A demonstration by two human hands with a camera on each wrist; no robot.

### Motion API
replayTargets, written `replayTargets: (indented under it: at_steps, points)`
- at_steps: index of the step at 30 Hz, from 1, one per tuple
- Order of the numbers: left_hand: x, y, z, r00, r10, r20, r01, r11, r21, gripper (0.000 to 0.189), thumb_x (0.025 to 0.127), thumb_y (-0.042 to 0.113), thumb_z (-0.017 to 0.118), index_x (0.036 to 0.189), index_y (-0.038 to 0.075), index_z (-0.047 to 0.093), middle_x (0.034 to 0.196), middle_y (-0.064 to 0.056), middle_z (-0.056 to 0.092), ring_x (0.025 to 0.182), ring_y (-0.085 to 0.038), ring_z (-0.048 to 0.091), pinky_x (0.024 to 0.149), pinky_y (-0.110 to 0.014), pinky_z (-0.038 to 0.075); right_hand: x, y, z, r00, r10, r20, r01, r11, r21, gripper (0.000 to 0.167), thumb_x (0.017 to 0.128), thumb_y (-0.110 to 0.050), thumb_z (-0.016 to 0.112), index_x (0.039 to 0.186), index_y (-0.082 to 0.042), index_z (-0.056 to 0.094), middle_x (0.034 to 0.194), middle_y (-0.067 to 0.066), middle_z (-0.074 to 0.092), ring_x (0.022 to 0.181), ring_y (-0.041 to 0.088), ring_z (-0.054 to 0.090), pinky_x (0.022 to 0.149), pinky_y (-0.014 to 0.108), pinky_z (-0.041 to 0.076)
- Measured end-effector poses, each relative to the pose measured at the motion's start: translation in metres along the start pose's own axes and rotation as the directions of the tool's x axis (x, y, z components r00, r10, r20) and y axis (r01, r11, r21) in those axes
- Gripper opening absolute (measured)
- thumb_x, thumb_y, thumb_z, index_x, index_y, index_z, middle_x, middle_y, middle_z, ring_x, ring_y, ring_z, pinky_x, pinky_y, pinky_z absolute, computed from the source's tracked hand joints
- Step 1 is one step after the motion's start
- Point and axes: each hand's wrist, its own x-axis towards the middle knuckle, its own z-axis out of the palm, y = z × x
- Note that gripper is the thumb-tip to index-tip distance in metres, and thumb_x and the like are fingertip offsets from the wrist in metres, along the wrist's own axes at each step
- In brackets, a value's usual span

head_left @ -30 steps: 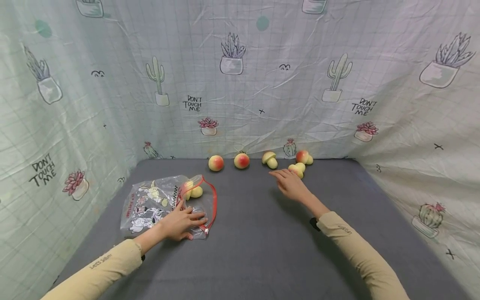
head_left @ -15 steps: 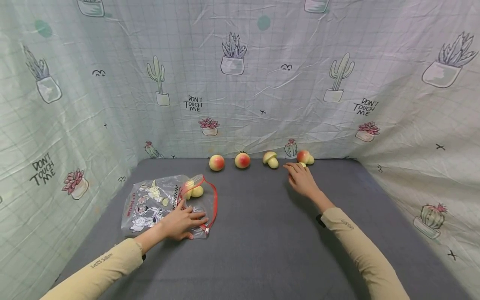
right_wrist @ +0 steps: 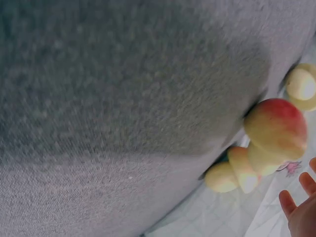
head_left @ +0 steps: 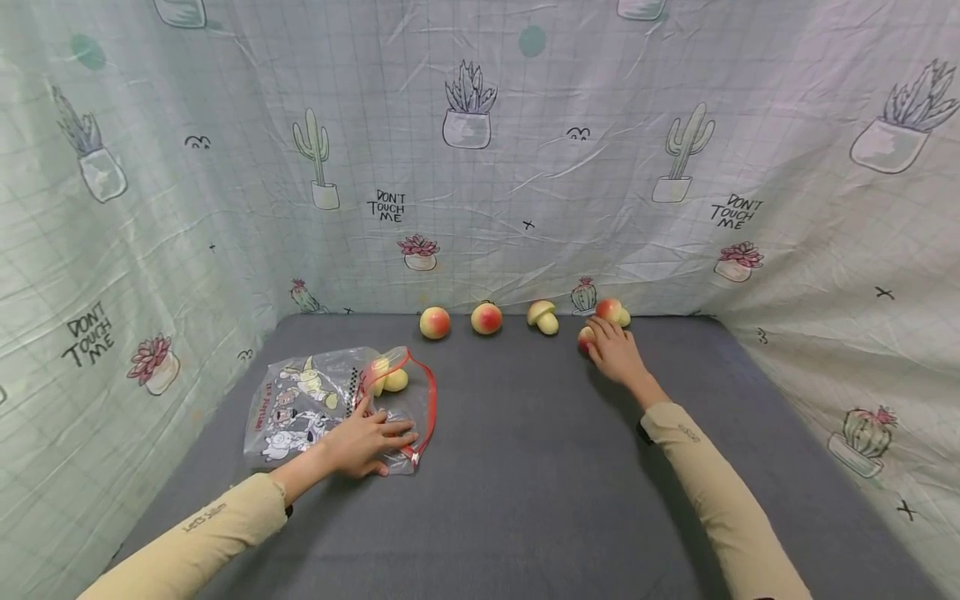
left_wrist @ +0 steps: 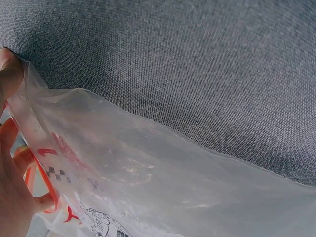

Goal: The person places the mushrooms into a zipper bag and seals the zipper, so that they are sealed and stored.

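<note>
My left hand lies over the mouth of a clear plastic bag with cartoon prints and a red zip edge, fingers spread. In the left wrist view its fingers touch the red edge. A yellow toy mushroom shows at the bag's mouth, seen through the film. At the back right, my right hand reaches over a red-capped mushroom, partly hidden by the fingers. In the right wrist view the fingers are spread, beside the red-and-yellow mushroom. Another mushroom sits just behind that hand.
Along the back edge of the dark grey table stand two round yellow-and-red pieces and a mushroom lying tilted. A printed cloth hangs behind and at both sides.
The right hand has moved right and slightly back, onto the front mushroom at the right, which now shows its red cap instead of yellow. The left hand and bag have stayed put.
</note>
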Motion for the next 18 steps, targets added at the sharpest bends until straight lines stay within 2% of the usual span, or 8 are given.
replayTargets:
  at_steps: [7, 11, 18]
  points:
    - [0.0, 0.0, -0.001, 1.0, 0.0, -0.001, 0.0, 1.0, 0.01, 0.065, 0.072, 0.051, 0.061, 0.13, 0.025, 0.047, 0.131, 0.0, 0.05, 0.095, -0.024, 0.053, 0.09, -0.064, 0.029, 0.004, 0.009, 0.001, 0.991, 0.074, 0.112, -0.077, 0.997, 0.023, 0.05, 0.093, -0.026, 0.042, 0.137, -0.005, 0.03, 0.141, 0.016, 0.03, 0.126, 0.037, 0.029, 0.091, 0.056, 0.029]
    - [-0.001, 0.0, -0.001, 1.0, 0.006, -0.018, -0.006, 1.0, 0.011, 0.065, 0.072, 0.051, 0.062, 0.129, 0.023, 0.049, 0.13, -0.001, 0.051, 0.094, -0.024, 0.053, 0.089, -0.064, 0.029, 0.006, 0.01, 0.001, 0.987, 0.086, 0.136, -0.091, 0.996, 0.026, 0.052, 0.093, -0.026, 0.041, 0.138, -0.004, 0.028, 0.144, 0.016, 0.026, 0.128, 0.037, 0.026, 0.091, 0.058, 0.028]
    - [0.0, 0.001, -0.001, 1.0, -0.009, 0.014, 0.009, 1.0, 0.005, 0.064, 0.074, 0.052, 0.06, 0.131, 0.026, 0.046, 0.133, 0.001, 0.049, 0.098, -0.025, 0.052, 0.092, -0.065, 0.026, 0.007, 0.012, 0.003, 0.979, 0.099, 0.176, -0.1, 0.995, -0.003, 0.06, 0.091, -0.032, 0.043, 0.141, -0.006, 0.021, 0.147, 0.014, 0.019, 0.131, 0.036, 0.022, 0.091, 0.058, 0.027]
